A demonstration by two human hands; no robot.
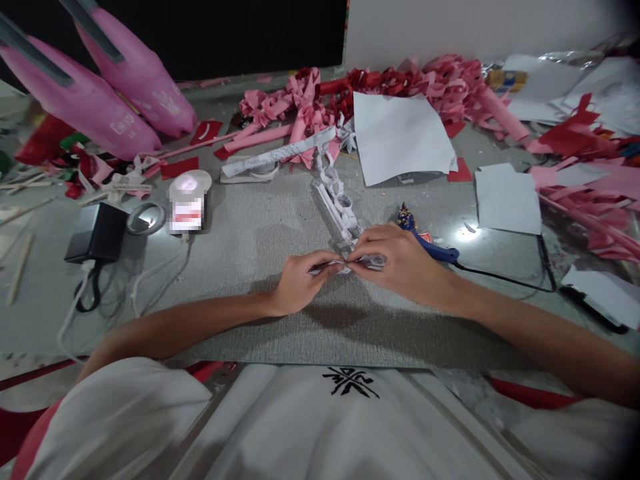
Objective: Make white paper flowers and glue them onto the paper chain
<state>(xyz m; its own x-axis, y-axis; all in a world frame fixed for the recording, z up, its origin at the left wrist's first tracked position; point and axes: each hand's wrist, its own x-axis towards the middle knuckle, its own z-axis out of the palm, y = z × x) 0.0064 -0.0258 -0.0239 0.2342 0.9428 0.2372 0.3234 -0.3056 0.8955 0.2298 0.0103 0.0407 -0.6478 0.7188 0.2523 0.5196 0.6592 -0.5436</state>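
My left hand [299, 281] and my right hand [397, 259] meet at the middle of the grey mat [260, 307], both pinching the near end of a white paper chain [336, 200]. The chain runs away from my fingers toward the back of the table. Its near link, a small folded white strip [345, 265], is held between both sets of fingertips. A blue glue gun [427, 241] lies just behind my right hand, with its black cord trailing to the right.
White sheets [400, 137] [507, 199] lie at the back right among pink and red paper scraps [440, 83]. A black power adapter [96, 232], a tape roll [146, 218] and a small white container [187, 200] sit at left. Pink cloth shapes [100, 100] lie far left.
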